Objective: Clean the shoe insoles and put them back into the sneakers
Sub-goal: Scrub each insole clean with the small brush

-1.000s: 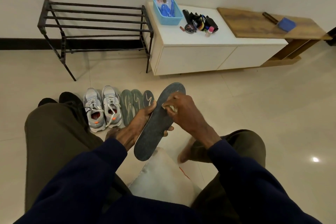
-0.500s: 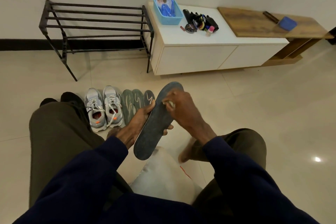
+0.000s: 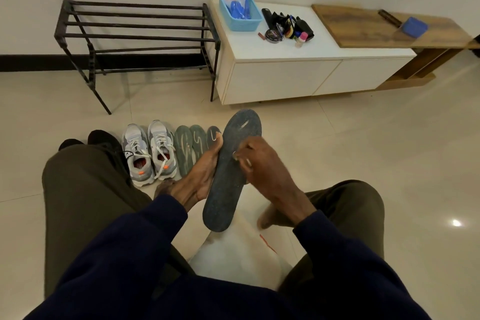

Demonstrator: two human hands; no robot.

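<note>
- Your left hand (image 3: 200, 176) holds the dark insole (image 3: 226, 197) just right of the grey sneakers (image 3: 149, 153). Its grip is clamped on the insole's long edge, thumb along the near side and fingers behind. That backing likely stops the thin sole from buckling while you rub it.
- Your right hand (image 3: 267, 169) has its fingers bunched, the grip closed on a pale scrap (image 3: 248, 162) pressed against the insole's middle. The scrap is too small to tell whether it is a cloth or a wipe.
- The insole stands tilted, with its toe end up and farther from you than the sneakers and its heel end down and nearer you. The worked face is turned toward you, so you can see what you are wiping.
- 3 more insoles (image 3: 183, 150) lie flat on the floor side by side, the nearest touching the right of the sneakers. I judge they are lined up there to stay within reach.
- The 2 sneakers stand together with their openings toward you and laces loose, which suits sliding insoles back in.
- A pair of black shoes (image 3: 104, 138) sits just left of the sneakers, partly hidden by your knee.
- You appear to be in the wiping step, and this insole has not yet gone back.
</note>
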